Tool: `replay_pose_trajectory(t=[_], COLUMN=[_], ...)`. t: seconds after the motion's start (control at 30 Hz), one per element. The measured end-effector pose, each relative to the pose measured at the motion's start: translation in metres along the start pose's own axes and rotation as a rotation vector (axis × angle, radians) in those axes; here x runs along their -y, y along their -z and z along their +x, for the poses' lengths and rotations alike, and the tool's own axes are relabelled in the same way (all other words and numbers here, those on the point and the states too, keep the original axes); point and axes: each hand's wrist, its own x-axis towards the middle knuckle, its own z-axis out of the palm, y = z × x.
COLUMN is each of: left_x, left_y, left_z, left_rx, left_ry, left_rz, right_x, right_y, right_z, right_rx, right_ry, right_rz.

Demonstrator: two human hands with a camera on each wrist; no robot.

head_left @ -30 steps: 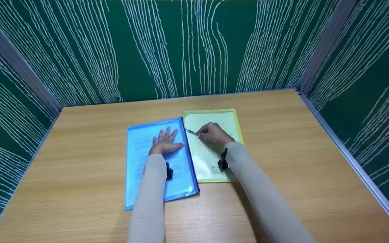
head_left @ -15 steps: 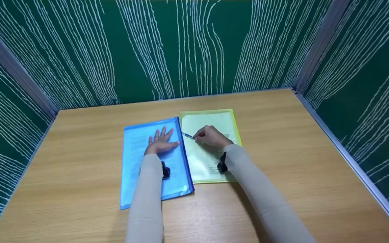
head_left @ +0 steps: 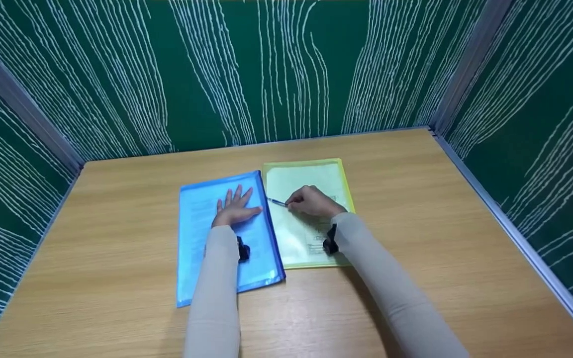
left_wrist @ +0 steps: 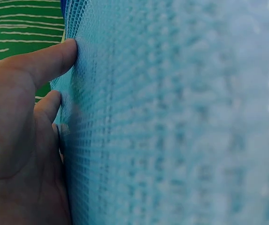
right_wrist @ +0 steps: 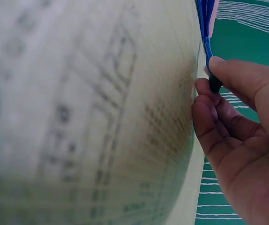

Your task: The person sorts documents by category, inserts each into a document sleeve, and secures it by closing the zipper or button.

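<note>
A blue see-through mesh zip pouch [head_left: 202,248] with printed paper inside lies left of centre in the head view, its dark blue zipper edge to the right. My left hand [head_left: 234,209] rests on its upper part, fingers spread; the left wrist view shows its fingertips touching the mesh [left_wrist: 125,117]. Between thumb and forefinger, my right hand [head_left: 314,201] pinches a blue zipper pull [head_left: 277,202] that stretches out from the pouch's right edge. In the right wrist view, the pull's dark end [right_wrist: 214,84] sits under the thumb, below the blue zipper [right_wrist: 207,18].
A yellow-edged clear folder [head_left: 296,238] holding printed sheets lies beneath my right hand, bordering the blue pouch. Both lie on a wooden table [head_left: 117,223]. Green panels with white wavy lines [head_left: 192,74] enclose its back and sides.
The right hand and the zipper pull have slid a little nearer along the pouch's right edge. The left hand stays spread on the pouch. The whole view has shifted slightly.
</note>
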Motion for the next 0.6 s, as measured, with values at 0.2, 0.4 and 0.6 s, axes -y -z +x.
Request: replay_pose_trajectory(t=[0.2,0.4,0.6], left_x=[0.001,0.003,0.003], left_y=[-0.001,0.000,0.000], left_z=[0.004,0.005,0.008], left_rx=[-0.006,-0.026,-0.010], left_ry=[0.000,0.018,0.054], left_rz=[0.009,-0.012,0.036], right_x=[0.000,0.003,0.004], right_y=[0.001,0.001,0.001], right_z=[-0.001,-0.006,-0.013], right_rx=[0.010,0.032,0.067], right_ry=[-0.007,-0.008,-0.032], right_rz=[-0.009,-0.027,-0.017])
